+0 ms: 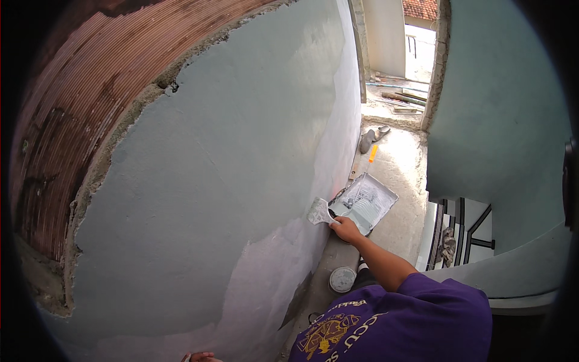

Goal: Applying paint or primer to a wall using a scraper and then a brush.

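My right hand (345,230) is closed around the handle of a wide flat paintbrush (319,212), its pale head smeared with paint. The brush is beside the wall (241,163), which is grey-green over much of its surface, with paler whitish-lilac patches low down and along the far end. Just beyond the hand, a paint tray (386,194) lies on the floor, coated with white and pale green paint. Of my left hand (200,357), only some fingers show at the lower edge, near the wall's base; its grip is cut off.
A round, paint-marked lid or tub (342,279) sits by my leg. Beyond the tray lie an orange-handled tool (373,153) and grey shoes (367,140). Planks and rods (403,98) litter the far doorway. On the right are another wall (500,108) and black railings (461,232) with a cloth (447,244).
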`<control>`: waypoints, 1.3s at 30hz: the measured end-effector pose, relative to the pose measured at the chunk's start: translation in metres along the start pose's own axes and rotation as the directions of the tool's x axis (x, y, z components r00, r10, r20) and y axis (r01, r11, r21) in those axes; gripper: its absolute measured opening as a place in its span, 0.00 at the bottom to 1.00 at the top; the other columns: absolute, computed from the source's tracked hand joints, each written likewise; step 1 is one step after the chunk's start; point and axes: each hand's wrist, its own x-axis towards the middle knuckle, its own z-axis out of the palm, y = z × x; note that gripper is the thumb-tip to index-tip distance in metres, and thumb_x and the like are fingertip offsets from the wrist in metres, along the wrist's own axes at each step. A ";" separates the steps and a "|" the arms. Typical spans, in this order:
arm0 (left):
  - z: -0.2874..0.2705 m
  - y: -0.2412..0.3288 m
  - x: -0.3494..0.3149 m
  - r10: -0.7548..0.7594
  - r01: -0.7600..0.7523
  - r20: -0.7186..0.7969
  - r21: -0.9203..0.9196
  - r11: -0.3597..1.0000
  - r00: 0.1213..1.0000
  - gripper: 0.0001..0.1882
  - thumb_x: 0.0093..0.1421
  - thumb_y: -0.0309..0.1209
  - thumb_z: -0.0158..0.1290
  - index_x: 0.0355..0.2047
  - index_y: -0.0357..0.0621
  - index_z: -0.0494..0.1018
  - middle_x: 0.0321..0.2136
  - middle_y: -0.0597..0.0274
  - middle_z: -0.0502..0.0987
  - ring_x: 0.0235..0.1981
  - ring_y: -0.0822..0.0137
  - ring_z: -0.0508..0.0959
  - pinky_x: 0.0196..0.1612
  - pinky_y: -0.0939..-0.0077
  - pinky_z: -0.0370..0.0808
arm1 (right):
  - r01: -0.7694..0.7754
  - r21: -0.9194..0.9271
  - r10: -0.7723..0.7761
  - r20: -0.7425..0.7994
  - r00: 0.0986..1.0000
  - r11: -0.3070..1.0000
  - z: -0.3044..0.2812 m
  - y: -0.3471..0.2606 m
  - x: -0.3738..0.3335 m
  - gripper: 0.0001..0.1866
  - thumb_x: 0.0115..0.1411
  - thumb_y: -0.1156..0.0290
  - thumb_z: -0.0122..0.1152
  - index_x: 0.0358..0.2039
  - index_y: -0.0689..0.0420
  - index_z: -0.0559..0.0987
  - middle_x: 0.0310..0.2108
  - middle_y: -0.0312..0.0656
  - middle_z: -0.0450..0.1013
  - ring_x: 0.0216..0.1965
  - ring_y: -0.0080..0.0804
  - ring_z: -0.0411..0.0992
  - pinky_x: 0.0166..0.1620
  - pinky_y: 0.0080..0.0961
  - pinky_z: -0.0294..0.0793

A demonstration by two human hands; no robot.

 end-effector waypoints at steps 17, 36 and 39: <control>0.001 0.003 -0.002 0.005 -0.005 0.004 0.028 1.000 1.000 0.28 0.63 0.52 0.40 0.32 0.33 0.68 0.12 0.52 0.72 0.09 0.64 0.70 0.13 0.76 0.68 | -0.107 -0.020 0.108 0.150 0.983 0.994 -0.003 -0.040 -0.021 0.22 0.54 0.55 0.60 0.38 0.63 0.80 0.30 0.51 0.77 0.34 0.44 0.76 0.40 0.34 0.71; 0.011 0.013 -0.002 0.057 -0.057 0.032 0.000 0.998 0.998 0.25 0.66 0.45 0.38 0.31 0.30 0.69 0.13 0.51 0.73 0.09 0.64 0.70 0.11 0.77 0.69 | -0.075 0.192 0.071 0.025 0.997 0.979 -0.005 -0.014 -0.013 0.14 0.57 0.60 0.58 0.32 0.60 0.79 0.21 0.36 0.70 0.23 0.25 0.67 0.29 0.25 0.66; 0.009 0.006 -0.002 0.048 -0.047 0.021 -0.033 0.998 0.999 0.25 0.66 0.45 0.38 0.31 0.30 0.69 0.13 0.51 0.73 0.09 0.64 0.70 0.12 0.77 0.69 | -0.057 0.176 0.053 0.026 0.998 0.983 0.015 -0.003 0.012 0.14 0.56 0.60 0.58 0.32 0.60 0.79 0.22 0.39 0.72 0.23 0.28 0.69 0.29 0.27 0.67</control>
